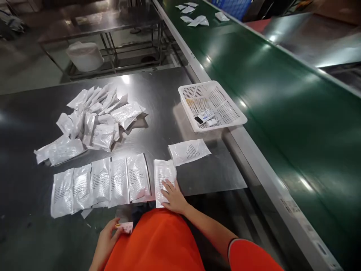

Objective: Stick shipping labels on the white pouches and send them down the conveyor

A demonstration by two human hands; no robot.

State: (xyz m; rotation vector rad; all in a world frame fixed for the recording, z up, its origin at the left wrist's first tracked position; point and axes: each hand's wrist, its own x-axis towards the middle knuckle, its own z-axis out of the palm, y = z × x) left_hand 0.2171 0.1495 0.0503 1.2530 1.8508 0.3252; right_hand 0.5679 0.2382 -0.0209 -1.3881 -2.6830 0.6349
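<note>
My right hand (174, 197) lies with fingers spread on a white plastic packet (163, 171) with dark printed lines, at the table's front edge. Low in the view, my left hand (108, 237) pinches a small pale label (126, 227) with print on it, close to the orange shirt. To the left of the touched packet, several similar packets (100, 181) lie side by side in a row, print upward. Another printed packet (188, 152) rests just behind my right hand, turned sideways.
A loose heap of white packets (103, 131) covers the table's back left. At the back right, a white perforated basket (225, 109) holds a small device with a dark screen (202, 117). A green conveyor belt (270, 98) runs along the right, with several packets (199, 20) far up it.
</note>
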